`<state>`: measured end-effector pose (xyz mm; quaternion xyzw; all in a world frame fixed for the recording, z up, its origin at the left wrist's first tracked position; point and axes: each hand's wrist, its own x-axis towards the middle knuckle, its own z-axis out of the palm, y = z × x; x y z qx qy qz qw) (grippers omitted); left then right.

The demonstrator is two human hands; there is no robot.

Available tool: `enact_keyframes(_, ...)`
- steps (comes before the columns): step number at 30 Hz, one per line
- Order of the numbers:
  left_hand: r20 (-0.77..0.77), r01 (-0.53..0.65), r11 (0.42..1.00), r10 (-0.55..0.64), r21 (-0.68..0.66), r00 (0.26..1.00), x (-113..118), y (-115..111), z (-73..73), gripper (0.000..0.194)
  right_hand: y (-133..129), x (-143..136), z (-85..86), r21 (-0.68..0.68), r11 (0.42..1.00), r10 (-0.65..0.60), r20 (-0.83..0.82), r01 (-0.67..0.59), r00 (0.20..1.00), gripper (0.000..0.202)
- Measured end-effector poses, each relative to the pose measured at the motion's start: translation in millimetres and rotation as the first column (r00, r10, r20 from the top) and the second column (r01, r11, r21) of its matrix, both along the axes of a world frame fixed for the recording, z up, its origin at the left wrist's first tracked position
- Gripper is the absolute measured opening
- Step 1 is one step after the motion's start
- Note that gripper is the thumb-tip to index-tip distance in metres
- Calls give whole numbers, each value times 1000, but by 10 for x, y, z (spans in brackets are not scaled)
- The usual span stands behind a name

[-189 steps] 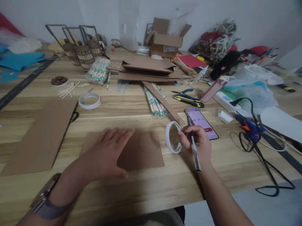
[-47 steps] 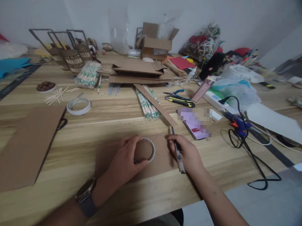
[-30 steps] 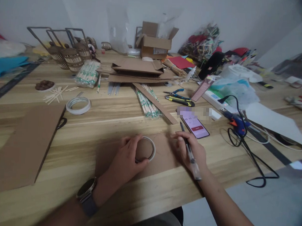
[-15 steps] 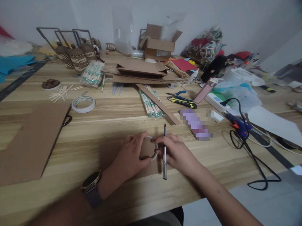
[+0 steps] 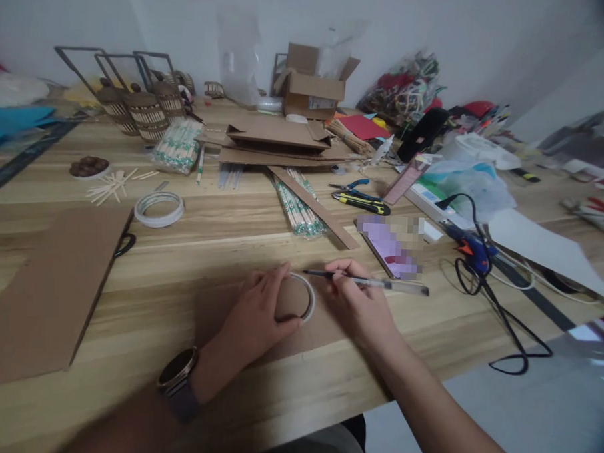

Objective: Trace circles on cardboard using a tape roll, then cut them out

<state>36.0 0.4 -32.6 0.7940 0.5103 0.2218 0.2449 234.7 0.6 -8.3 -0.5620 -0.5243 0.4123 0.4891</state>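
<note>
Left hand (image 5: pixel 258 311): is grasping the white ring (image 5: pixel 310 304) by its left side, the thumb closing on the near edge and the fingers on the far edge.
Ring's place: is resting on the small cardboard piece (image 5: pixel 323 329), within the left grip and just left of the right hand (image 5: pixel 361 306).
Right hand: is pinching the pen (image 5: pixel 387 284) with thumb and fingers.
Pen: is lying almost level through that grip, its dark tip pointing left to the ring's far edge; whether the tip is touching the cardboard is hard to tell at this blur.
Watch (image 5: pixel 177 369): is circling the wrist just behind the left grip.
Phone (image 5: pixel 388 247): is lying just beyond the right grip.
Utility knife (image 5: pixel 362 204): is lying farther beyond it, past the phone.
Glue gun (image 5: pixel 476 253): is sitting well to the right of both grips.
Tape roll (image 5: pixel 159 219): is lying beyond the left grip, off to its left.
</note>
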Motion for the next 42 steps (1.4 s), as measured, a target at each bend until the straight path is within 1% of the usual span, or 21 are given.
enact_keyframes(2, 8, 1, 1000, -1, -5, 1000, 2, 4, -8, 83, -21, -76, -38, -38, 999, -12, -46, 10, 999, 15)
enact_keyframes(6, 11, 12, 1000, -12, -18, 1000, -1, 6, -5, 84, -90, -200, -47, -19, 998, -51, 67, 53, 996, 17)
enact_keyframes(9, 10, 17, 999, -17, -27, 1000, -5, 8, -12, 84, -104, -266, -26, -11, 999, -46, 126, 48, 991, 17)
enact_keyframes(16, 32, 25, 1000, -25, 9, 999, -21, 12, -46, 83, -35, -278, -63, 28, 999, 36, 189, -42, 981, 14)
enact_keyframes(21, 10, 27, 1000, -27, -7, 1000, -16, 5, -1, 81, 11, -257, -107, 43, 995, 78, 209, -89, 975, 11)
enact_keyframes(25, -1, 14, 1000, -14, -13, 1000, -7, 3, 26, 82, 34, -287, -95, 64, 988, 122, 201, -138, 972, 9)
enact_keyframes(29, 14, 15, 1000, -15, -1, 1000, -10, 6, -1, 82, 58, -324, -75, 86, 982, 145, 205, -166, 968, 8)
enact_keyframes(32, 36, 17, 1000, -17, 6, 999, -13, 8, -35, 83, 79, -323, -86, 112, 981, 122, 261, -156, 958, 7)
enact_keyframes(35, 50, -2, 1000, 1, 27, 999, -14, 4, -72, 83, 84, -275, -111, 176, 980, 33, 339, -98, 940, 9)
enact_keyframes(38, 64, -14, 999, 11, 44, 998, -9, -2, -100, 85, 51, -215, -123, 232, 971, -37, 365, -52, 930, 13)
enact_keyframes(42, 54, 1, 1000, -1, 7, 999, 1, 2, -92, 87, -10, -209, -130, 294, 952, -42, 398, -84, 916, 13)
